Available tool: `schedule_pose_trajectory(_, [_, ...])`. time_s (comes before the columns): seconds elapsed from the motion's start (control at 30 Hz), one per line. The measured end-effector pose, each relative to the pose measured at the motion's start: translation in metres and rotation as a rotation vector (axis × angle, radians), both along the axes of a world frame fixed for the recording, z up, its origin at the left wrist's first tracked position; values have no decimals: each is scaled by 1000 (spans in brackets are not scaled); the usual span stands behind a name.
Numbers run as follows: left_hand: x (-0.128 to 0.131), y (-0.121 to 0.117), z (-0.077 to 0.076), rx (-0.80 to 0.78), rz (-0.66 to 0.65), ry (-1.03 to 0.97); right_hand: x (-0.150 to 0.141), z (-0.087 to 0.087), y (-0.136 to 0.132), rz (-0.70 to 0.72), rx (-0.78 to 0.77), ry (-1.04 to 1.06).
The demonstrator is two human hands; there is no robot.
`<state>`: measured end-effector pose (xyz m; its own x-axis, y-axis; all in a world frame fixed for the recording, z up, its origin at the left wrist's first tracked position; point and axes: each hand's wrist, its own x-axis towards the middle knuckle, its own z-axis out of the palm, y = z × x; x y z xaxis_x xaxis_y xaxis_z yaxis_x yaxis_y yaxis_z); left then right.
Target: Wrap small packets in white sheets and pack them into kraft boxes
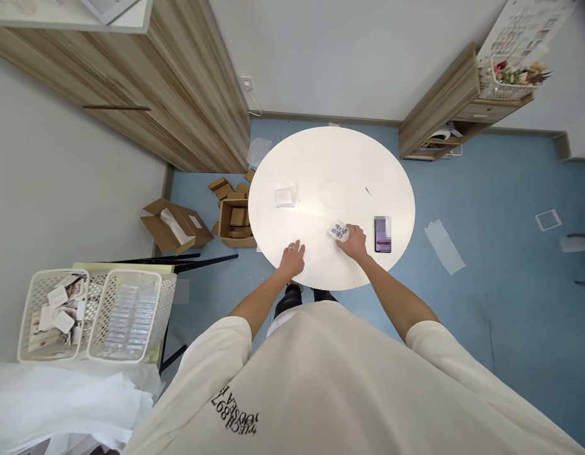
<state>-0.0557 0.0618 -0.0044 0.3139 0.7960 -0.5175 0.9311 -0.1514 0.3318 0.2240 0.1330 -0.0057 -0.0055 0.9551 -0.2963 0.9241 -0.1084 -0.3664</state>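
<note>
My right hand point(355, 242) grips a small clear-and-white case point(338, 230) with several dark round shapes in it, over the white round table point(320, 158). What the shapes are is too small to tell. On the table's near edge rests my left hand point(293, 260), fingers stretched out and holding nothing, with a ring on one finger. Farther up the left side of the tabletop lies a small white square packet point(285, 196). A phone point(382, 234) with its screen lit is to the right of my right hand.
Open cardboard boxes point(238, 222) stand on the floor left of the table. Two white baskets point(90, 316) with cards and clear packs sit at the lower left. A wooden cabinet point(178, 76) rises at the upper left, a shelf unit point(444, 95) at the upper right.
</note>
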Motion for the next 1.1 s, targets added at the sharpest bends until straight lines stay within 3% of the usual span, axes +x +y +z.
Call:
schedule_pose_trajectory(0.17, [30,5,-2,1,-70,-23,-12,0,-4,208,-38,15])
schedule_pose_trajectory(0.33, [37,9,-3,-5,-140,-42,-16,-10,-11,273,-92,-6])
schedule_pose_trajectory(0.6, [42,17,6,-24,-177,-72,1,-14,-15,241,-77,14])
schedule_pose_trajectory(0.77, [53,17,3,-4,-206,-72,15,-13,-10,287,-82,35])
schedule_pose_trajectory(1.1, [80,40,-1,1,-300,-93,46,-11,-23,168,-70,-98])
